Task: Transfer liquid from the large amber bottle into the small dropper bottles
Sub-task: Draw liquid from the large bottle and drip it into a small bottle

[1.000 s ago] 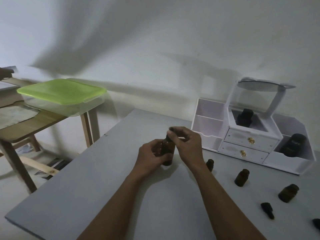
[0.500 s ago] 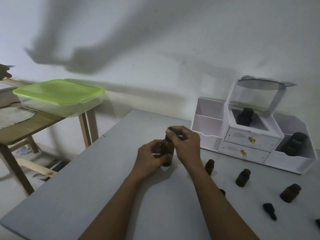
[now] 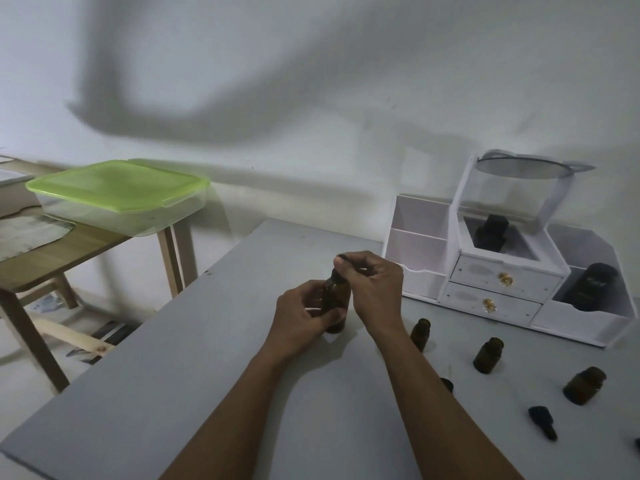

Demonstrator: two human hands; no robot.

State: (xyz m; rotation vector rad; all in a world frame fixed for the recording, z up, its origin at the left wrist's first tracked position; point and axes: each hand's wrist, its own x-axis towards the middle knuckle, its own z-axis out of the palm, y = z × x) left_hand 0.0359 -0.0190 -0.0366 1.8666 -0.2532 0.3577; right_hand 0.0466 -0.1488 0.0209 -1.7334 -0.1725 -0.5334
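Observation:
The large amber bottle (image 3: 336, 295) stands upright on the grey table (image 3: 180, 368), with my left hand (image 3: 302, 315) wrapped around its body. My right hand (image 3: 372, 289) pinches the black dropper cap (image 3: 341, 263) at the bottle's top. Three small amber dropper bottles stand uncapped to the right: one (image 3: 420, 333) beside my right wrist, one (image 3: 488, 355) further right, and one (image 3: 584, 385) lying tilted. A black dropper cap (image 3: 542, 421) lies near the table's right front, and another (image 3: 447, 384) peeks out by my right forearm.
A white organizer (image 3: 485, 271) with two drawers and a mirror stands at the back right; dark bottles (image 3: 491, 233) (image 3: 592, 287) sit in its compartments. A wooden side table (image 3: 69, 251) on the left carries a clear box with a green lid (image 3: 117, 185).
My hands and the bottle have stayed in place. The fingers of my right hand have shifted slightly on the dropper cap. The shadow on the wall has moved.

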